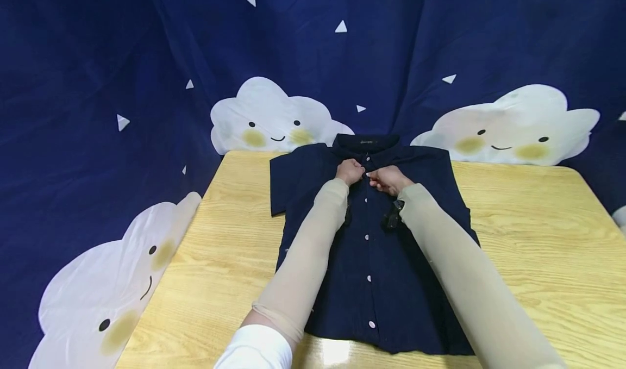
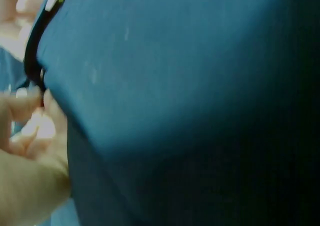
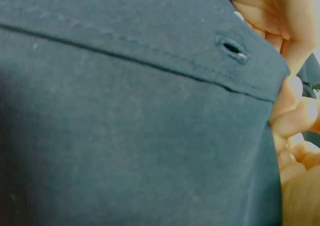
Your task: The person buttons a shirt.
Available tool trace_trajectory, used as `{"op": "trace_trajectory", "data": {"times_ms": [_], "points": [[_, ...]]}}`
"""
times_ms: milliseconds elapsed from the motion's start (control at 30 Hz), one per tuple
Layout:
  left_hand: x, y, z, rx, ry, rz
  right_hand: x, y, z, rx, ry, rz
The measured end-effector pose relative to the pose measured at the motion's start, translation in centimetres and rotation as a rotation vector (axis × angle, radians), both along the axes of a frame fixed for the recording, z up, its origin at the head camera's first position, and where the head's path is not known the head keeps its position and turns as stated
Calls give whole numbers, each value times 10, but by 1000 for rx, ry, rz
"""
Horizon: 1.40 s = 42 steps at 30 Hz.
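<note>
A dark navy short-sleeved shirt [image 1: 313, 195] lies front up, with its collar [image 1: 367, 145] at the far end and pale buttons down the front. My left hand [image 1: 350, 172] pinches the front edge just below the collar. Beside it my right hand [image 1: 388, 180] grips the same edge from the other side, near a white button [image 1: 368, 174]. In the right wrist view a buttonhole [image 3: 233, 49] shows on the lifted placket, between the fingers of both hands. Fabric fills most of the left wrist view, and the fingertips are partly hidden.
Under the shirt is a light wooden table [image 1: 235, 211]. Behind it hangs a dark blue curtain [image 1: 303, 37] with white clouds and triangles. Further buttons [image 1: 369, 278] run down toward the hem. The forearms, in beige sleeves, cover parts of the shirt.
</note>
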State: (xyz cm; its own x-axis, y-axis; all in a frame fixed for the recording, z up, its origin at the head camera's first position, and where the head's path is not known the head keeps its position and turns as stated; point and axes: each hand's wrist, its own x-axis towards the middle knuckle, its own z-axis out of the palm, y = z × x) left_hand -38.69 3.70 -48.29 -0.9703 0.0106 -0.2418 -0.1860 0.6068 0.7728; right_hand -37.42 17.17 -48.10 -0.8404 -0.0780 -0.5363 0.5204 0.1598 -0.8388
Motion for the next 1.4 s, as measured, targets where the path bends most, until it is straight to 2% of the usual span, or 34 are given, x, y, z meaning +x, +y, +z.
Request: {"op": "trace_trajectory", "data": {"times_ms": [100, 167, 267, 433, 533, 667, 767, 867, 1067, 1300, 1400], "points": [[-2, -4, 1, 122, -44, -30, -1, 0, 1, 8, -7, -15], [-2, -6, 2, 141, -56, -53, -1, 0, 2, 21, -12, -4], [-1, -8, 2, 72, -31, -85, -1, 0, 3, 29, -20, 16], [3, -4, 3, -86, 49, -91, 1, 2, 5, 86, 1, 74], [4, 1, 3, -148, 86, -58, 3, 3, 7, 174, 71, 130], [4, 6, 2, -195, 120, 3, 4, 0, 6, 387, 241, 227], [3, 9, -1, -211, 134, 36, 5, -3, 4, 553, 335, 259], [1, 10, -3, -218, 135, 82, 6, -6, 0, 642, 380, 252], [-3, 6, -6, -251, 118, 151, 6, -12, -4, 645, 437, 237], [-3, 8, -4, -248, 102, 111, 4, -6, -2, 663, 443, 320], [-4, 10, -4, -236, 95, 116, 2, -5, -1, 685, 421, 373]]}}
